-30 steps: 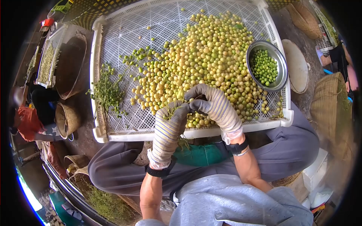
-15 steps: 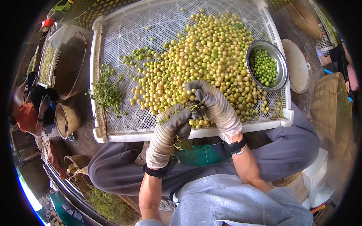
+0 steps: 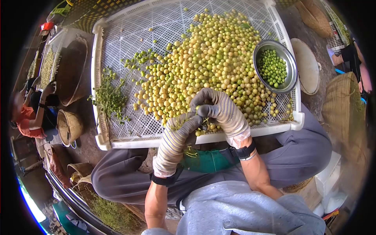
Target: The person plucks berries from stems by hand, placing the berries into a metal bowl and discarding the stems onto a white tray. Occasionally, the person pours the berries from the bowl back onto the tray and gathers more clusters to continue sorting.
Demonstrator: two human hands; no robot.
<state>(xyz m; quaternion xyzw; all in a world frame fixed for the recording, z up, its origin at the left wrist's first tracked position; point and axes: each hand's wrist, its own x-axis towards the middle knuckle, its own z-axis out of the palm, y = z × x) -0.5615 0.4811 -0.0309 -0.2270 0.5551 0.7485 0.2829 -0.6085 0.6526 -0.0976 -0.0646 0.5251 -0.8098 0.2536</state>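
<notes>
My left hand (image 3: 179, 135), in a striped glove with dark fingertips, is closed on a thin green stem sprig (image 3: 181, 122). Loose stem ends (image 3: 190, 152) hang below its fingers. My right hand (image 3: 219, 111), gloved alike, pinches at the left hand's fingertips, where a small yellow-green berry (image 3: 197, 107) partly shows. Both hands are over the near edge of a white mesh tray (image 3: 129, 143). Behind them spreads a heap of round yellow-green berries (image 3: 211, 58). A steel bowl (image 3: 294, 74) of small green berries (image 3: 273, 68) stands at the tray's right side.
A pile of green stems with tiny berries (image 3: 109, 94) lies at the tray's left. A round pale lid-like object (image 3: 304, 66) and a woven basket (image 3: 344, 113) are to the right. Another person in an orange top (image 3: 30, 119) sits at far left beside a basket (image 3: 69, 126).
My right fingertips have come down against the left ones, closing over the berry. The stems under my left hand have shifted. At far left, the other person's arms have risen toward their tray.
</notes>
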